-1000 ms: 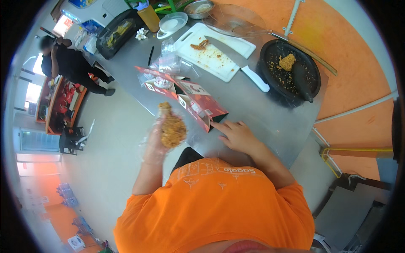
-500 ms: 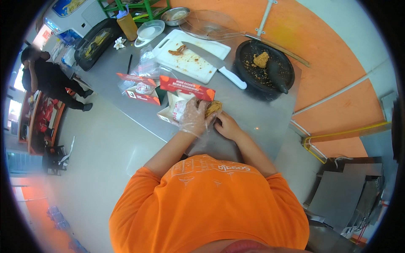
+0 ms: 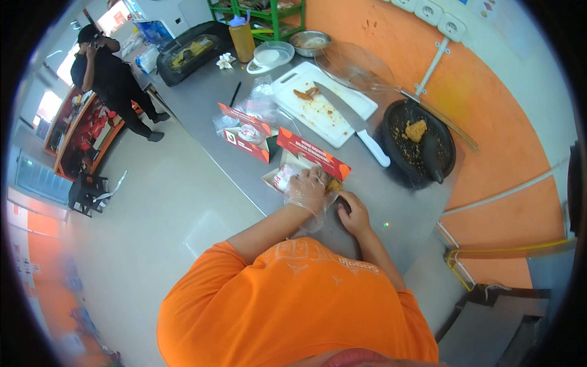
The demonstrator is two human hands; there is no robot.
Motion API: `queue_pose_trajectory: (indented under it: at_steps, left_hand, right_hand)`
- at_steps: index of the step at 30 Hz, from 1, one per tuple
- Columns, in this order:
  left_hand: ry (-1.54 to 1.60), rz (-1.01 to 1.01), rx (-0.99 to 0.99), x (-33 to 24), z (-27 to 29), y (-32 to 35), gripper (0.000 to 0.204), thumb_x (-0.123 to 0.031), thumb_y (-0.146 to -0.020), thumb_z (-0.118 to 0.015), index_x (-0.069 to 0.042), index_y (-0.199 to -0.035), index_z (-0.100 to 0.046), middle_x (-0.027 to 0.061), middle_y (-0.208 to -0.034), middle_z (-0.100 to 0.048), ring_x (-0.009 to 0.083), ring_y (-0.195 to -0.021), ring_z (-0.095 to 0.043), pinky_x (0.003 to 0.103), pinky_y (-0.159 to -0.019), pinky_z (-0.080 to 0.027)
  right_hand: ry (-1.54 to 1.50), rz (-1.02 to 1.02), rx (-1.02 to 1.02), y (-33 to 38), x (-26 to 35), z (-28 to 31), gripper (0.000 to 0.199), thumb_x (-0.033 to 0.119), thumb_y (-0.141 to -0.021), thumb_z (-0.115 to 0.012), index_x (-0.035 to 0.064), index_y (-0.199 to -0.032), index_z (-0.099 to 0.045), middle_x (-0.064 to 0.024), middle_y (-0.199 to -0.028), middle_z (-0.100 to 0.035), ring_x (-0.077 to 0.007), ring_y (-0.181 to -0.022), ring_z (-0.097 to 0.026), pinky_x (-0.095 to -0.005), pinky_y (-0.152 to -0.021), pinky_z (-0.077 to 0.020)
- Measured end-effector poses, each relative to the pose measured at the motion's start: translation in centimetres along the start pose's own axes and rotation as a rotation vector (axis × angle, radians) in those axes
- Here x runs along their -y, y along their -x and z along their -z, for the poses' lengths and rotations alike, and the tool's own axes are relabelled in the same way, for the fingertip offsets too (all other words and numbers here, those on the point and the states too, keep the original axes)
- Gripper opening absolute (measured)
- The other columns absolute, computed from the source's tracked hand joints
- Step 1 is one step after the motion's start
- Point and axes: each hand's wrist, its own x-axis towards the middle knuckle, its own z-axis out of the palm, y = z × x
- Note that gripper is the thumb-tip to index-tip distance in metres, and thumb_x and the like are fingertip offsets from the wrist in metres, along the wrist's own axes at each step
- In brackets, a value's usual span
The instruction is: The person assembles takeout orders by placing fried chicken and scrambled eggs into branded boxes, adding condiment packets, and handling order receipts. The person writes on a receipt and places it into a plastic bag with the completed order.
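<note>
Head view, nearer red box (image 3: 313, 154), long axis slanting down rightward

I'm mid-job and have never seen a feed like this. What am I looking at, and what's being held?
There's no machine here: these are a person's own hands, seen from one fisheye camera on their head, looking down. Straight edges bend toward the rim.

The left hand, in a clear glove, is at the fried chicken by the nearer open red box. The right hand is beside the chicken; neither hand's grip shows clearly.

Also on the metal table are another red box, a white board with a knife on it, and a black dish holding a pestle.
</note>
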Motion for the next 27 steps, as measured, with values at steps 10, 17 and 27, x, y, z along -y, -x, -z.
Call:
queue_pose_trajectory:
  at_steps: [10, 17, 27]
  left_hand:
    - [0.276, -0.375, 0.103, 2.2, 0.5, -0.8, 0.041, -0.037, -0.088, -0.055, -0.008, -0.117, -0.061, 0.0143, -0.121, -0.055, 0.0276, -0.113, -0.053, 0.038, -0.091, -0.045]
    - [0.803, 0.316, 0.024, 8.3, -0.3, 0.7, 0.030, -0.021, -0.088, -0.053, -0.006, -0.113, -0.061, 0.0197, -0.121, -0.056, 0.0335, -0.113, -0.053, 0.041, -0.095, -0.043]
    - [-0.011, -0.117, 0.184, 6.3, -1.6, -0.9, 0.050, -0.030, -0.090, -0.048, -0.002, -0.131, -0.049, 0.0212, -0.137, -0.045, 0.0323, -0.131, -0.039, 0.040, -0.109, -0.031]
  right_hand:
    - [0.016, 0.038, -0.081, 0.6, -0.6, -0.4, 0.037, 0.004, -0.079, -0.058, 0.0087, -0.115, -0.054, -0.0151, -0.104, -0.060, -0.0344, -0.090, -0.061, -0.0389, -0.075, -0.0506]
    - [0.009, -0.034, -0.085, 0.7, -0.5, -0.5, 0.038, 0.001, -0.075, -0.059, 0.0055, -0.113, -0.055, -0.0137, -0.105, -0.060, -0.0308, -0.093, -0.062, -0.0356, -0.079, -0.0505]
    - [-0.026, -0.053, 0.009, 0.6, -0.9, -0.3, 0.040, 0.006, -0.076, -0.060, 0.0101, -0.115, -0.053, -0.0146, -0.111, -0.057, -0.0342, -0.098, -0.059, -0.0391, -0.079, -0.0497]
